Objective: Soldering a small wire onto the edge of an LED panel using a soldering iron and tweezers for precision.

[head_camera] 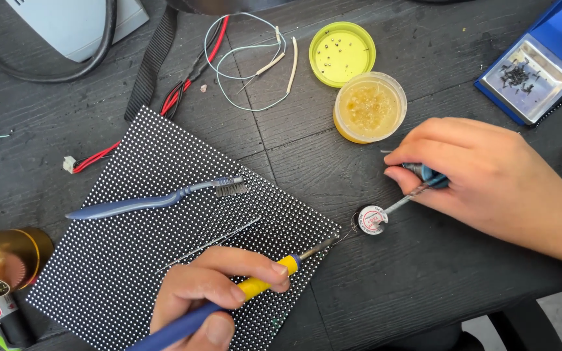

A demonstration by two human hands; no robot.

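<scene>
Both hands work over a dark wooden worktop (424,273). Right hand (489,175), at the right, is closed around a dark blue-handled tool (427,175) whose thin metal shaft slants down-left to a small round solder spool (372,220) lying on the worktop. Left hand (213,292), at the near edge, is clamped on a soldering iron (255,286) with a blue and yellow grip; its metal tip (323,246) points right toward the spool, just past the corner of the panel.

A black dotted LED panel (138,260) lies tilted under the left hand, the largest thing on the worktop. On it rests a blue toothbrush (157,200), bristles to the right. Far right sits a blue tray (535,71) holding small dark screws. Beyond the right hand stands an open jar of yellowish paste (369,107), with its yellow-green lid (342,53) just beyond it. Red and black wires (177,94) and thin pale wires (255,62) lie at the far side. A brass-coloured round object (1,263) sits at the near left.
</scene>
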